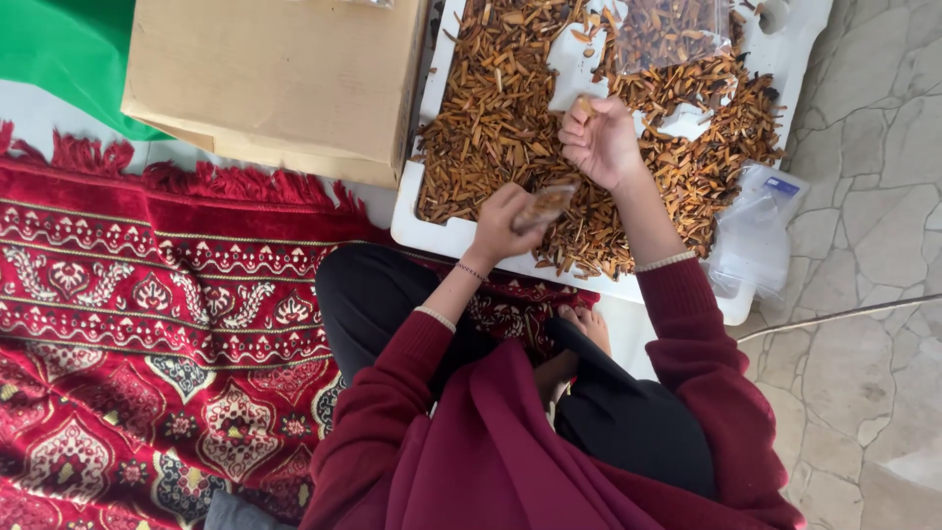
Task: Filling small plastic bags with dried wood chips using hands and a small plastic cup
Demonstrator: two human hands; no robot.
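Left hand (502, 224) grips a small filled packet (543, 205); right hand (599, 140) pinches brown sticks (586, 103) over the white tray (432, 234)

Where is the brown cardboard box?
In the head view, the cardboard box sits top left, beside the white tray of brown sticks, above the red rug.

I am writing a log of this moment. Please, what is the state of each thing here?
left hand: closed around a small clear packet of brown pieces
right hand: pinching one brown stick
white tray: heaped with brown sticks
cardboard box: closed
clear bags: empty, beside tray
red rug: spread flat
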